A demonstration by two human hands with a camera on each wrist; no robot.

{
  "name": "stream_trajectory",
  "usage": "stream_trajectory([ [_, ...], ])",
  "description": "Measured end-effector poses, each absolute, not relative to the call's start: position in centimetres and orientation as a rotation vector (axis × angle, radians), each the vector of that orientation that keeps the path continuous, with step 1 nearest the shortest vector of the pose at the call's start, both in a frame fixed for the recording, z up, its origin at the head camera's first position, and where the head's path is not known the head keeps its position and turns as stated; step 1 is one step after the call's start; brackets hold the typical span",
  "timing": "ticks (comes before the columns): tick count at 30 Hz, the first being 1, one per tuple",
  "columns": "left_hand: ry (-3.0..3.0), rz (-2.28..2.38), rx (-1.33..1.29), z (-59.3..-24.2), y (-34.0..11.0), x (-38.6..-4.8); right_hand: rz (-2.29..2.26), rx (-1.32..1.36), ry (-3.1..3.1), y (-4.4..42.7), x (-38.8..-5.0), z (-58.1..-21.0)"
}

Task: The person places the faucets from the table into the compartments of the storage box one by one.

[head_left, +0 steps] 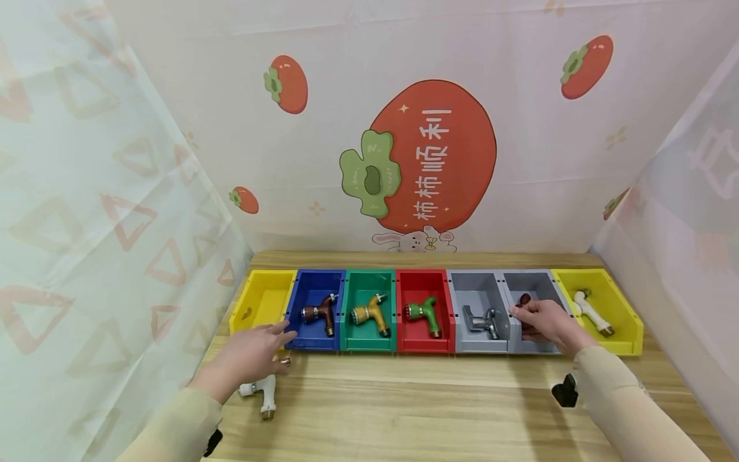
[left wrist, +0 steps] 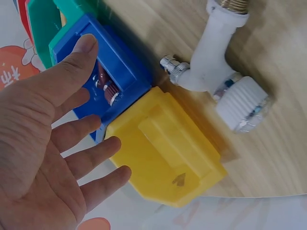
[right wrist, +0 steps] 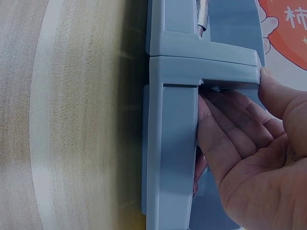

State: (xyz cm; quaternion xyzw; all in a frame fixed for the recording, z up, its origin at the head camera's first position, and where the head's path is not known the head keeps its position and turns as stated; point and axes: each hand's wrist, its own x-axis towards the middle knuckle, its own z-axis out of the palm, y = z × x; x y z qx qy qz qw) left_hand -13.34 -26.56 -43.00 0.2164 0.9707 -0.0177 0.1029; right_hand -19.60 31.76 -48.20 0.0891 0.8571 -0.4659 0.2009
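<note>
My left hand (head_left: 254,351) hovers, fingers spread and holding nothing, above the front of the left yellow bin (left wrist: 163,143) and the blue bin (left wrist: 129,62). Below it a white faucet (left wrist: 211,57) with a ribbed knob lies on the table. My right hand (head_left: 548,321) reaches into the right grey bin (right wrist: 175,153). Its thumb (right wrist: 271,91) touches the divider while the other fingers extend inside; the front wall hides their tips. A reddish-brown faucet (head_left: 524,299) is partly visible in that bin, mostly covered by the hand.
Along the row, a brown faucet (head_left: 320,313) lies in the blue bin, a yellow one (head_left: 372,314) in the green bin, a green one (head_left: 424,314) in the red bin. The left grey bin holds a chrome faucet (head_left: 484,321); the right yellow bin, a white one (head_left: 591,312).
</note>
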Motion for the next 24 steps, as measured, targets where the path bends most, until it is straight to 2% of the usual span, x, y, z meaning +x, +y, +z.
stream_trajectory([
  [13,2.849,-0.008,0.539,-44.3,-28.1,-10.8,-1.311,0.253,2.397,31.7,-19.4,-48.2],
  [24,2.757,0.106,0.307,-46.2,-27.9,-9.8,-1.298,0.257,2.408,31.6,-19.6,-48.1],
])
